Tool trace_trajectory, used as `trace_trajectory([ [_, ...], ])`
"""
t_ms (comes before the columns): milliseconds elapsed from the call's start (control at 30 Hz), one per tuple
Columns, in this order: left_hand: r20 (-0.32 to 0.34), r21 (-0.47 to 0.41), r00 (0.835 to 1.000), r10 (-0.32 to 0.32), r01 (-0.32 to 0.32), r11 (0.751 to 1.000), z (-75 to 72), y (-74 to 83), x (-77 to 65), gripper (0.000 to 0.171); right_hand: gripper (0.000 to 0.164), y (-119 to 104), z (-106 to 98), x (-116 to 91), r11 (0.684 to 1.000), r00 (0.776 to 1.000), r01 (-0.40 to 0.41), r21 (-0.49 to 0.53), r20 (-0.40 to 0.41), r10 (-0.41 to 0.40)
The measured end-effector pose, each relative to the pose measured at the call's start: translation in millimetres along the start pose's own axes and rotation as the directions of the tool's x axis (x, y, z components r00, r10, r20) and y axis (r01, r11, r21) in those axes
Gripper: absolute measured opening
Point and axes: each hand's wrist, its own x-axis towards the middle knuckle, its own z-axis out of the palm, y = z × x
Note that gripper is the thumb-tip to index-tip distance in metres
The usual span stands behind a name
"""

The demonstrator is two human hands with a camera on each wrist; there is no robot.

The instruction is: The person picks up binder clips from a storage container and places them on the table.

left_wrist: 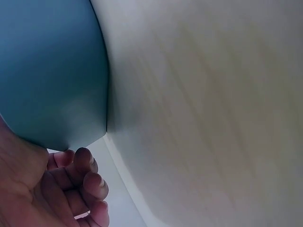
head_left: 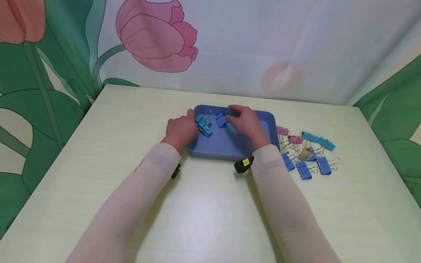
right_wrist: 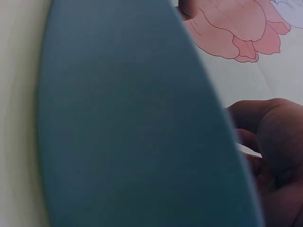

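Note:
A shallow blue tray (head_left: 227,146) lies on the table, with two teal binder clips (head_left: 204,126) at its left end and a blue binder clip (head_left: 221,119) right of them. My left hand (head_left: 182,130) grips the tray's left side; in the left wrist view its fingers (left_wrist: 94,185) curl by the tray's outer corner. Over the tray reaches my right hand (head_left: 246,122), thumb and forefinger spread apart beside the blue clip, with nothing seen pinched between them. The tray wall (right_wrist: 132,113) hides part of the right hand in the right wrist view.
Right of the tray lies a loose group of binder clips: pink ones (head_left: 295,139), teal ones (head_left: 326,143), blue ones (head_left: 323,166) and a gold-coloured one (head_left: 305,154), several with handles overlapping. Behind the table (head_left: 210,212) hangs a flower-printed curtain (head_left: 236,47).

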Motion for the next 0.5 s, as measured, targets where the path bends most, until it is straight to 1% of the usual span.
trace_trajectory([
  [133, 0.005, -0.004, 1.000, -0.008, 0.008, 1.000, -2.1, 1.0, 1.7, 0.048, 0.048, -1.2, 2.6, 2.9, 1.000, 1.000, 0.006, -0.028, 0.002, -0.006],
  [267, 0.012, -0.008, 1.000, -0.011, 0.011, 1.000, -1.3, 1.9, 1.6, 0.049, 0.044, -0.5, 6.5, 3.7, 0.999, 0.999, 0.024, -0.046, -0.027, -0.025],
  [367, 0.012, -0.005, 1.000, -0.009, 0.009, 1.000, 0.3, 1.8, 0.6, 0.048, 0.037, -0.2, 9.3, 3.4, 0.997, 0.997, 0.037, -0.069, -0.065, -0.042],
  [500, 0.000, -0.015, 1.000, -0.015, 0.015, 1.000, -0.8, 1.1, 0.1, 0.048, 0.027, -2.2, 11.2, 3.6, 0.995, 0.988, 0.062, -0.084, -0.134, -0.072],
])
